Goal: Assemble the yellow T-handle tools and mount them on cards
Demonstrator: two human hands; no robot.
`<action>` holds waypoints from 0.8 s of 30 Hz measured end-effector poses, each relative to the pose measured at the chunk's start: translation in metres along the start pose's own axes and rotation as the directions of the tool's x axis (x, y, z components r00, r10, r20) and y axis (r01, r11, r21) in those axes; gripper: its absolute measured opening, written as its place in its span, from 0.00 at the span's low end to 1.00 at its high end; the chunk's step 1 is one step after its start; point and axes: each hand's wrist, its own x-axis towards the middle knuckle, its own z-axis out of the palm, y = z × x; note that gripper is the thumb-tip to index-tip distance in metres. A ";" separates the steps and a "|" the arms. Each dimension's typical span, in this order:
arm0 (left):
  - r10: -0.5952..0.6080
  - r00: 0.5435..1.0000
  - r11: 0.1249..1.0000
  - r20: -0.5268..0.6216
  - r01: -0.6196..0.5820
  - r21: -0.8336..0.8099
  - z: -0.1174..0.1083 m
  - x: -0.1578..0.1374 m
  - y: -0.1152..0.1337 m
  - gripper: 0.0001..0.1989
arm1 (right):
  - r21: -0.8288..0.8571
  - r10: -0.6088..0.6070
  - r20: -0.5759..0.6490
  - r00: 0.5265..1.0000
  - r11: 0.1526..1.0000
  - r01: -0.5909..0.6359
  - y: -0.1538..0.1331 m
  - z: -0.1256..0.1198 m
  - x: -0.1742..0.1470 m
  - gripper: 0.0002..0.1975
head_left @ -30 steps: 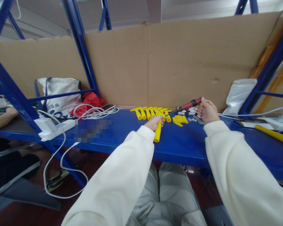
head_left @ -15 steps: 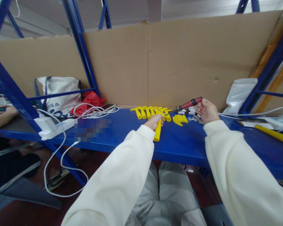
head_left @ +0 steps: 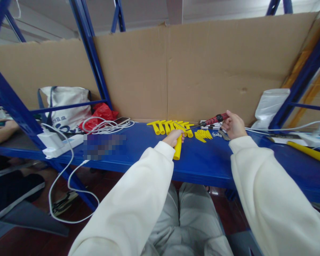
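My left hand is closed round a yellow plastic handle, whose round tube end points down toward me. My right hand grips the rear end of a red and black screwdriver. The screwdriver's thin shaft runs left and down to the part in my left hand; the contact at its tip is too small to make out. Behind my left hand lies a row of several like yellow handles. Flat yellow pieces lie right of the row, with small metal screws beside them.
To the left are a pale cloth bag, a red plastic bag, a phone, coiled white cable and a power strip. A long yellow piece lies at the right. Cardboard stands behind. Another person's hands show far left.
The screwdriver's rear end has dipped slightly, and the fingers of my right hand have shifted on it. My left hand holds the yellow handle in the same place.
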 end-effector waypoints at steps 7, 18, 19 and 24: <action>0.013 1.000 1.000 -0.002 -0.013 0.004 0.000 0.002 0.000 0.14 | -0.064 0.036 -0.019 0.999 0.997 -0.037 -0.008 0.007 -0.010 0.21; 0.018 1.000 0.999 -0.011 -0.017 0.027 0.001 0.001 -0.002 0.13 | -0.081 0.029 0.077 0.997 0.996 -0.023 -0.015 0.010 -0.013 0.22; 0.016 1.000 1.000 -0.013 -0.016 0.024 0.001 0.001 -0.002 0.13 | -0.082 0.025 0.071 0.997 0.996 -0.019 -0.015 0.010 -0.013 0.22; 0.006 1.000 1.000 -0.022 -0.005 0.021 0.000 0.001 -0.001 0.13 | -0.075 0.022 0.061 0.998 0.997 -0.017 -0.014 0.011 -0.014 0.25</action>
